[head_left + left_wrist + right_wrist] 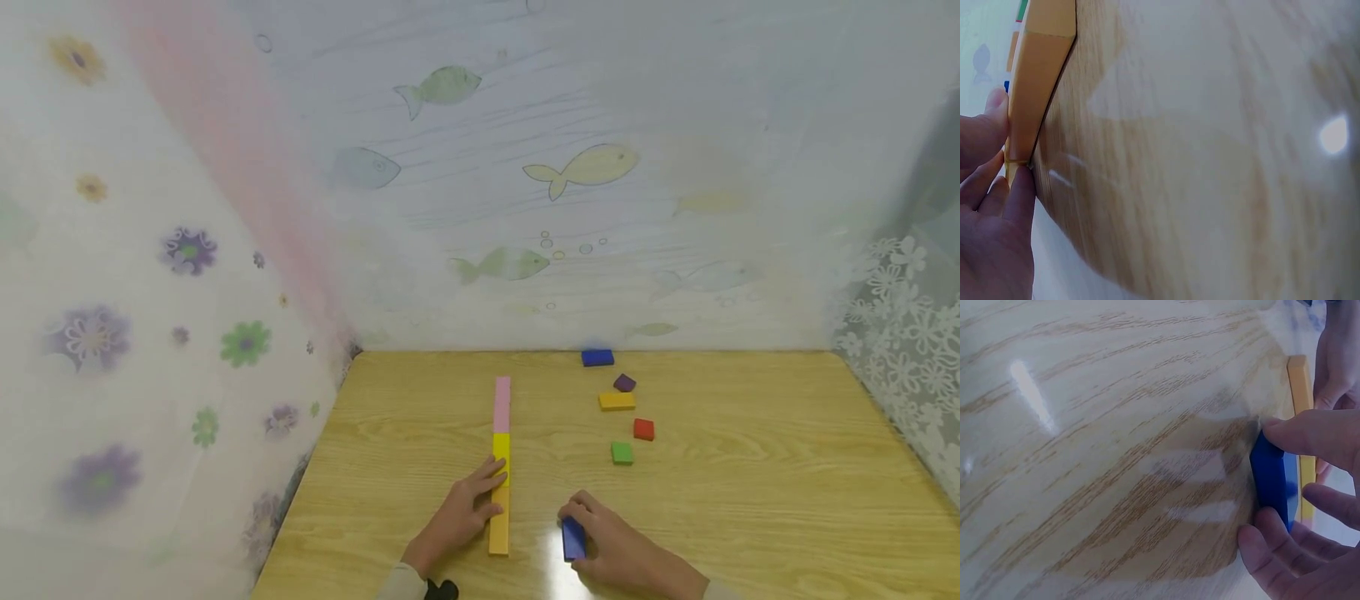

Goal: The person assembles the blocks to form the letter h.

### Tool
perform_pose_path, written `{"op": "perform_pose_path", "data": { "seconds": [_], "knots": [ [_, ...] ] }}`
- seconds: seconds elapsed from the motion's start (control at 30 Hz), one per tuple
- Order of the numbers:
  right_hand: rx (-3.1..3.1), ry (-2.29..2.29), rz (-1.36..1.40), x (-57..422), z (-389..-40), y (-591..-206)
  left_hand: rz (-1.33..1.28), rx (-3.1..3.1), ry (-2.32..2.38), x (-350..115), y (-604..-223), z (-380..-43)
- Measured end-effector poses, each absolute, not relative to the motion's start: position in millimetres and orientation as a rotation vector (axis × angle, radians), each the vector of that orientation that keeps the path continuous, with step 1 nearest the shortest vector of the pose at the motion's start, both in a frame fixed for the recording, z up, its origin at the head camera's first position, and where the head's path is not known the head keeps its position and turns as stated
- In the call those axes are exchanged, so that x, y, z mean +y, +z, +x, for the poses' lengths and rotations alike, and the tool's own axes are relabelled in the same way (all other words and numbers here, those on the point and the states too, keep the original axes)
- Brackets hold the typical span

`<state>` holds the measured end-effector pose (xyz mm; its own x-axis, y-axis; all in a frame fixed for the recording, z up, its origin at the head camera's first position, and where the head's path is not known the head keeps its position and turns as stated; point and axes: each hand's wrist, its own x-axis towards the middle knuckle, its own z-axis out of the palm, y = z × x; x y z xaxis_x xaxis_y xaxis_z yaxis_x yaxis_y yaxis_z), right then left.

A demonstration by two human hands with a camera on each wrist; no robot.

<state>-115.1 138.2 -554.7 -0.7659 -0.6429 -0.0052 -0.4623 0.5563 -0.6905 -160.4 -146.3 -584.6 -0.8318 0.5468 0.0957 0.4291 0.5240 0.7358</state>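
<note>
In the head view a straight row lies on the table: a pink block (502, 406) at the far end, a yellow block (502, 444) in the middle and an orange block (499, 535) nearest. My left hand (459, 510) rests at the row's left side, its extended fingers touching the yellow and orange blocks around their joint. To the right of the row, my right hand (618, 542) grips a dark blue rectangular block (573, 542) by its ends, thumb at the near end and fingers at the far one. The right wrist view shows this blue block (1271, 478) close over the table.
Loose blocks lie farther back on the right: blue (597, 357), purple (625, 382), yellow-orange (617, 402), red (643, 429) and green (622, 453). A small black object (442, 590) sits by the left sleeve. Patterned curtains (450, 317) border the wooden table (750, 467).
</note>
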Motion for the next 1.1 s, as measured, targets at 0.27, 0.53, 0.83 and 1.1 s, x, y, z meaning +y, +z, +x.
{"op": "perform_pose_path", "data": {
  "seconds": [0.27,0.53,0.83,1.1],
  "knots": [
    [2.578,-1.002,-0.976,138,-115,-556,0.851,2.612,1.2,-146,-582,-160],
    [2.618,-0.977,-0.983,142,-123,-542,0.843,2.618,1.188,-146,-584,-160],
    [2.566,-1.021,-0.982,149,-141,-528,0.836,2.599,1.201,-146,-585,-159],
    [2.619,-1.009,-1.008,152,-158,-514,0.839,2.583,1.221,-147,-585,-159]
  ]
}}
